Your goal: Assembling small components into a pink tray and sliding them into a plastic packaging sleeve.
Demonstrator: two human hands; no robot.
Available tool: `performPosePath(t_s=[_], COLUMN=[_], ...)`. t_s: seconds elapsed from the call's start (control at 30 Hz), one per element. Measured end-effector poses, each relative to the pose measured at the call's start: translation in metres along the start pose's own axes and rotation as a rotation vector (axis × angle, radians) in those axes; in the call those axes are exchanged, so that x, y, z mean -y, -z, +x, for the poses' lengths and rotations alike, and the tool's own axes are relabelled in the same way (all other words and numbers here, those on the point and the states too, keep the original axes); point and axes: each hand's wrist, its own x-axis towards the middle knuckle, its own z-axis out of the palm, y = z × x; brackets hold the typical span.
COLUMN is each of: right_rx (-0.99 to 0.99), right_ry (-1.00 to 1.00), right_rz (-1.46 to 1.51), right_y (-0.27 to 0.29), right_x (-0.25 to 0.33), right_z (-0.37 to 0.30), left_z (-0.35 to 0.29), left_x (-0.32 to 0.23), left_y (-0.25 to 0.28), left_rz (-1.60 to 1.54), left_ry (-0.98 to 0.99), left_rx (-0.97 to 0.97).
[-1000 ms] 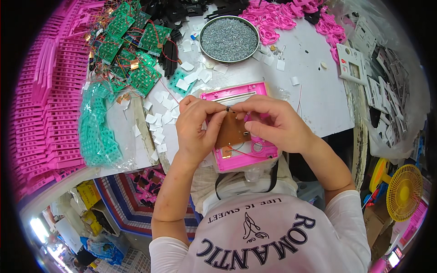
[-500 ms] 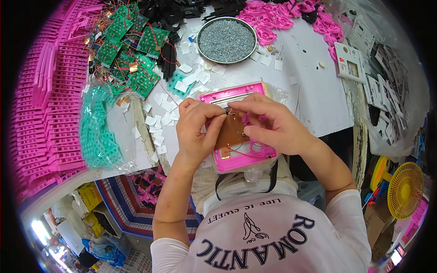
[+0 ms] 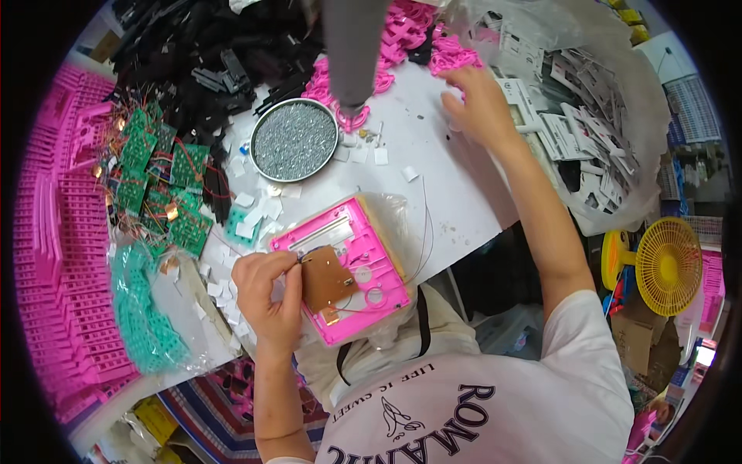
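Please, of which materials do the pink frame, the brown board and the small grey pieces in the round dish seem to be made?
Pink frame: probably moulded plastic, slightly glossy; even colour, rings formed in.
Brown board: perhaps resin or fibre laminate, fairly matt, flat and uniform.
Small grey pieces: likely metal, bright, as they glint silvery.

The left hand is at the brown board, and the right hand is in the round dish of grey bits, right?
Not quite: in the head view, the right hand is by the pink parts, not in the round dish. The left hand is at the brown board.
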Motion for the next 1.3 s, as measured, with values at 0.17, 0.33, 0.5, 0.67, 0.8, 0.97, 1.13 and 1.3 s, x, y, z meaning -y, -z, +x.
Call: performPosePath(t_s=[0.17, 0.33, 0.5, 0.67, 0.8, 0.97, 1.13, 1.3], right_rx=[0.02, 0.119, 0.186, 0.204, 0.149, 0.678, 1.171, 0.739], right_ry=[-0.175, -0.295, -0.355, -0.219, -0.302, -0.598, -0.536, 0.104], right_rz=[0.055, -0.228, -0.225, -0.124, 0.353, 1.176, 0.986, 0.543], right_y=[-0.027, -0.067, -0.069, -0.032, 0.02, 0.048, 0.024, 0.03], right_x=[-0.04, -0.033, -0.016, -0.003, 0.017, 0.102, 0.165, 0.174], right_z=[0.068, 0.102, 0.091, 0.047, -0.005, -0.053, -0.052, -0.048], left_z=[0.0, -0.007, -0.015, -0.018, -0.021, -0.024, -0.02, -0.021], left_x=[-0.005, -0.003, 0.004, 0.006, 0.014, 0.021, 0.028, 0.029], left_y=[0.006, 0.009, 0.005, 0.001, -0.004, -0.004, -0.01, -0.006], left_rz=[0.019, -0.052, -0.079, -0.128, -0.227, -0.382, -0.441, -0.427], left_ry=[-0.032, -0.034, 0.033, 0.114, 0.194, 0.351, 0.341, 0.342], left_rx=[0.08, 0.201, 0.13, 0.062, -0.078, -0.119, -0.116, -0.072])
